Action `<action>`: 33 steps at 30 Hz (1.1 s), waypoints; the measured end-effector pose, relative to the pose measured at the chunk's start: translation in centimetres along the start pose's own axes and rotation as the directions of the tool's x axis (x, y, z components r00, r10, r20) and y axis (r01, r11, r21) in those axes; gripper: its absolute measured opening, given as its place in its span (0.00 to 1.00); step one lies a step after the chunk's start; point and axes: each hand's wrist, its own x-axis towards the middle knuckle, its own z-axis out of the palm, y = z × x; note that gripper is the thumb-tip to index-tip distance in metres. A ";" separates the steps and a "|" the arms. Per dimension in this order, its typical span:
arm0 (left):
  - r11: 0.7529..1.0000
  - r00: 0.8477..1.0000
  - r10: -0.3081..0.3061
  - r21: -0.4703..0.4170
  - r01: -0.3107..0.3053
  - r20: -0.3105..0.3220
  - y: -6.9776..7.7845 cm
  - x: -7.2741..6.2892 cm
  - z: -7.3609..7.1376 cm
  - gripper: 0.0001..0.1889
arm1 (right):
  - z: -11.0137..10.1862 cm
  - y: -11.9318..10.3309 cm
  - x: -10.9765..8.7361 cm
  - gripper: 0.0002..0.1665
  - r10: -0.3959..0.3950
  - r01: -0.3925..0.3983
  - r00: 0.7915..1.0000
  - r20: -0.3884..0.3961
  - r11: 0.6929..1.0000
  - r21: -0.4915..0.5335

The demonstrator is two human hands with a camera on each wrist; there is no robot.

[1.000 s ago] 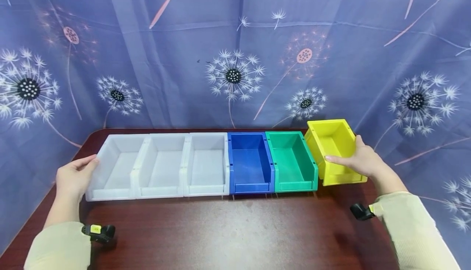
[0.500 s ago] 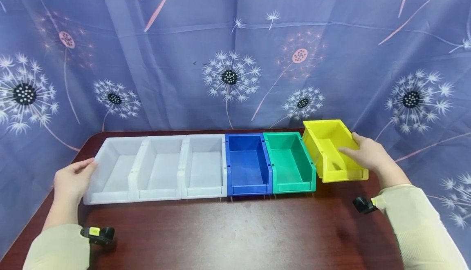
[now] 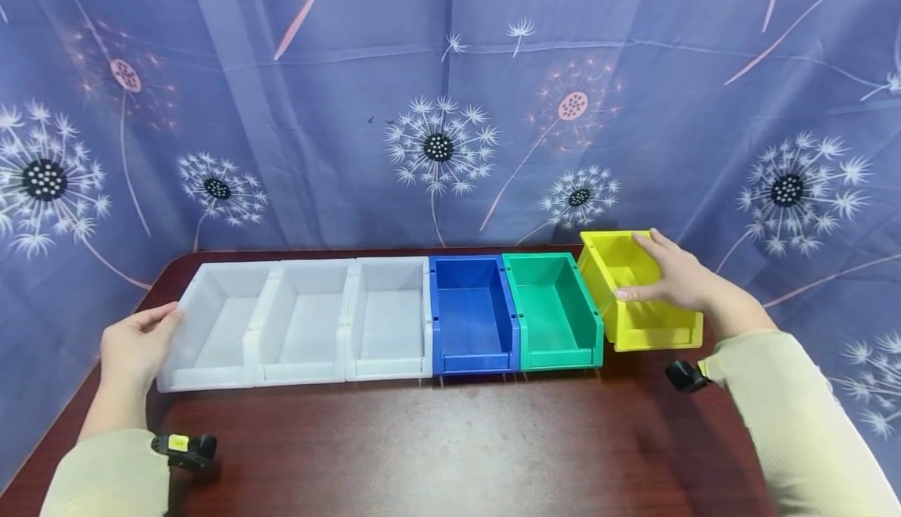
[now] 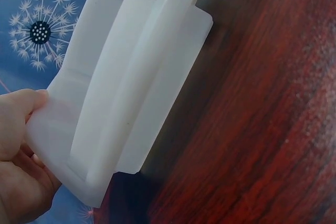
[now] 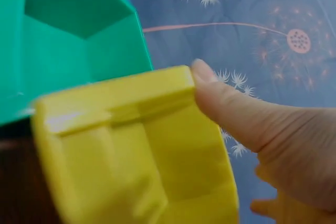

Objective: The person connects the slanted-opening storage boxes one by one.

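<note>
Six open-front storage bins stand in a row: several white ones, a blue one [image 3: 475,314], a green one [image 3: 552,310] and a yellow one [image 3: 655,339]. My left hand [image 3: 134,349] pinches the outer side wall of the leftmost white bin [image 3: 218,329]; the left wrist view shows the thumb on that wall, other fingers underneath. My right hand [image 3: 679,278] spreads over the yellow bin, thumb tip at its left rim and fingers reaching toward its back. Slightly askew, the yellow bin sits against the green one at the front and its right wall is partly covered by the hand.
Dark red-brown wooden table [image 3: 450,446] extends in front of the row. A blue curtain [image 3: 338,149] printed with dandelions hangs right behind and at both sides. Black wrist cameras [image 3: 186,450] are strapped over the light sleeves.
My right hand has shifted from the yellow bin's right wall leftward across its opening, fingers now spread. The yellow bin has turned slightly. My left hand keeps its pinch on the white bin.
</note>
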 end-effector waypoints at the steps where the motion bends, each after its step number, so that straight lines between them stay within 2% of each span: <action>1: 1.000 1.000 -0.001 0.002 0.001 -0.001 0.0 0.0 0.0 0.31 | -0.2 -0.2 0.4 0.67 -0.023 0.022 0.999 0.027 1.000 0.012; 3: 1.000 1.000 -0.006 0.005 0.006 -0.003 -0.2 0.1 0.0 0.31 | -0.7 -0.7 1.1 0.67 -0.055 0.052 0.994 0.091 0.998 0.038; 6: 1.000 1.000 -0.011 0.005 0.011 -0.008 -0.4 0.1 0.2 0.30 | -1.2 -1.2 2.1 0.69 -0.064 0.053 0.982 0.179 0.997 0.064; 13: 1.000 1.000 -0.005 0.014 0.005 -0.005 -0.3 0.1 0.5 0.30 | -1.7 -1.1 3.0 0.75 0.006 -0.016 0.953 0.304 0.999 0.032; 18: 1.000 1.000 -0.005 0.003 0.005 -0.001 0.1 0.1 0.4 0.30 | -1.8 -1.2 3.2 0.77 0.023 -0.039 0.946 0.323 0.998 0.043; 26: 1.000 1.000 -0.012 0.004 0.012 -0.009 0.1 0.1 0.5 0.30 | -1.6 -1.7 3.9 0.79 0.050 -0.042 0.946 0.321 0.999 -0.032; 33: 1.000 1.000 -0.026 0.005 0.026 -0.015 0.1 0.2 0.3 0.30 | -1.6 -1.9 4.2 0.78 0.062 -0.053 0.946 0.318 0.998 -0.036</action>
